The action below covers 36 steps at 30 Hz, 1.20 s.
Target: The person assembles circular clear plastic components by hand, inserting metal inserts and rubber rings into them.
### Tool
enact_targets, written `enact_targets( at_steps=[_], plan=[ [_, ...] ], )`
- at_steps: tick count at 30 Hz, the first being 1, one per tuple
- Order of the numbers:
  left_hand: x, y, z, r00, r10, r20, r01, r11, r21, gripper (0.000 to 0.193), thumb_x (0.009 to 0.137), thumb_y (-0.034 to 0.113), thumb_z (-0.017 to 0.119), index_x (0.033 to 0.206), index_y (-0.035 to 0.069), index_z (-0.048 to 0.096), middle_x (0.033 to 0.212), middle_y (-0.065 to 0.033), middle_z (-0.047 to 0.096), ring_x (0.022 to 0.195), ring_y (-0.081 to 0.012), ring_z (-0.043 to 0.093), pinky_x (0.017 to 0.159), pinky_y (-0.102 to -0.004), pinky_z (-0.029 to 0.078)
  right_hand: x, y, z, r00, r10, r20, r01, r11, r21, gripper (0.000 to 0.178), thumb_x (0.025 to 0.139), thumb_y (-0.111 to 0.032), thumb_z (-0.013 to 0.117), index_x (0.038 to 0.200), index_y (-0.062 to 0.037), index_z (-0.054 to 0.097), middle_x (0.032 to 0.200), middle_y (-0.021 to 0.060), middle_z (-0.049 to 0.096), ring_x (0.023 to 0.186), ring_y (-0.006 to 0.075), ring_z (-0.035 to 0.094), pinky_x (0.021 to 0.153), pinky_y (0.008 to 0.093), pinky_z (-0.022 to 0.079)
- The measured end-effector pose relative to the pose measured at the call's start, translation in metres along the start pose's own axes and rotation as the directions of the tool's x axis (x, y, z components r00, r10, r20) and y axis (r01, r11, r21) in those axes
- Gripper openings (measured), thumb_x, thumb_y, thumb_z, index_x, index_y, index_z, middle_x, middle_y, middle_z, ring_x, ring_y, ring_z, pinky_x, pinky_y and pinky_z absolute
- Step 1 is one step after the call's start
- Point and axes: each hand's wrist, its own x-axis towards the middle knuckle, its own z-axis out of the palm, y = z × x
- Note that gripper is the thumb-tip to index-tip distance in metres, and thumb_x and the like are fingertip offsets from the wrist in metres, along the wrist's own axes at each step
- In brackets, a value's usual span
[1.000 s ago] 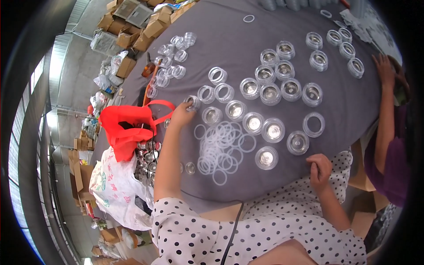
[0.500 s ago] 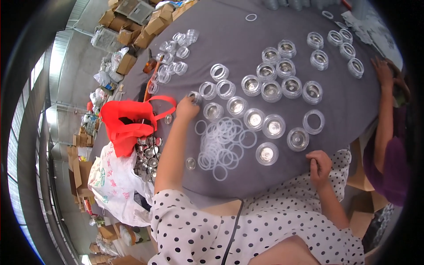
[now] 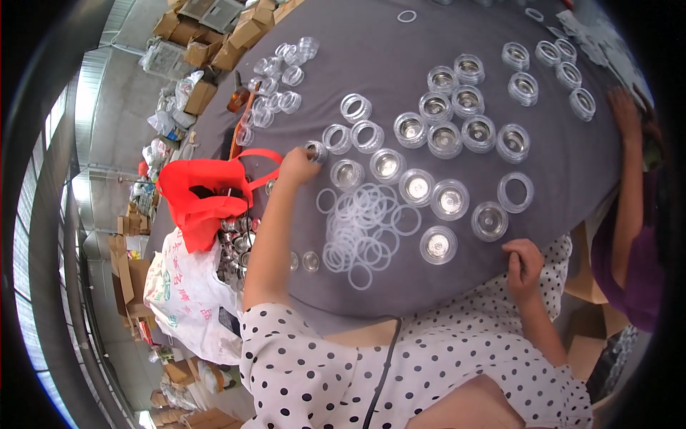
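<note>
My left hand (image 3: 300,166) reaches out over the grey cloth, fingers closed at the near edge of a clear round plastic case with a silver insert (image 3: 316,151). Beside that case stand clear open rings (image 3: 336,139) and another silver-centred case (image 3: 346,174). A loose heap of thin translucent gasket rings (image 3: 364,222) lies closer to me, right of my left forearm. My right hand (image 3: 523,263) is curled at the table's near edge, with nothing visible in it. Nearest to it is a silver-centred clear case (image 3: 489,221).
Several more clear cases (image 3: 444,139) spread toward the far right. Smaller clear rings (image 3: 270,101) cluster at the far left. A red bag (image 3: 204,200) and a white sack (image 3: 186,297) with silver caps (image 3: 232,250) flank my left arm. Another person's hand (image 3: 625,114) rests at the right edge.
My left hand has drawn back slightly to the left, so more of the case at its fingertips shows. The view has shifted a little; my right hand stays curled.
</note>
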Motion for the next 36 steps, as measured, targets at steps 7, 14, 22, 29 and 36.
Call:
enact_targets(
  at_steps=[7,14,22,29,36],
  plan=[
    [-0.021,-0.041,0.039,0.815,0.253,-0.522,-0.307,0.951,-0.018,0.042,0.069,0.017,0.066,0.108,0.003,0.061,0.084,-0.008,0.065,0.063,-0.0113,0.056,0.055,-0.0253,0.046,0.003,-0.001,0.0,0.999,-0.033,0.021,0.032,0.998,0.056,0.009,0.072,0.004,0.049,0.076,0.0006,0.056,0.071,0.0106,0.058,0.06,0.0224,0.055,0.056,0.0296,0.043],
    [-0.134,-0.095,0.015,0.987,-0.068,-0.142,0.057,0.995,-0.084,0.03,0.066,0.018,0.069,0.089,-0.001,0.063,0.074,-0.0075,0.062,0.054,-0.0122,0.052,0.053,-0.0282,0.045,-0.004,0.002,-0.001,0.998,-0.061,-0.019,0.063,0.994,0.094,0.008,0.073,0.004,0.049,0.076,0.0008,0.056,0.07,0.0104,0.058,0.06,0.022,0.055,0.057,0.0293,0.043],
    [-0.187,-0.123,0.056,0.969,-0.135,-0.206,0.164,0.978,0.131,0.032,0.062,0.025,0.067,0.083,0.001,0.063,0.075,-0.0157,0.062,0.068,-0.029,0.06,0.064,-0.0356,0.047,0.005,-0.006,-0.006,1.0,0.015,0.016,-0.017,0.994,0.111,0.007,0.073,0.003,0.052,0.075,-0.0006,0.058,0.065,0.0078,0.056,0.054,0.0193,0.054,0.05,0.0284,0.041],
    [-0.12,0.017,0.031,0.824,0.361,-0.437,-0.424,0.904,-0.053,0.023,0.074,0.013,0.061,0.094,0.001,0.061,0.084,-0.0082,0.059,0.065,-0.0201,0.056,0.062,-0.0308,0.044,0.017,0.011,-0.012,0.958,-0.286,-0.031,0.276,0.943,-0.184,0.01,0.065,0.0,0.058,0.074,-0.0049,0.057,0.062,0.0071,0.053,0.052,0.0227,0.052,0.045,0.0312,0.04],
    [-0.043,0.088,0.035,0.746,0.474,-0.467,-0.476,0.871,0.124,0.019,0.077,0.014,0.056,0.093,0.008,0.064,0.09,-0.0093,0.059,0.077,-0.0269,0.058,0.066,-0.0349,0.045,0.02,0.013,-0.007,0.938,-0.343,-0.048,0.315,0.903,-0.293,0.009,0.062,-0.005,0.06,0.07,-0.0077,0.056,0.066,0.0042,0.052,0.055,0.0206,0.051,0.046,0.0303,0.041]
  ],
)
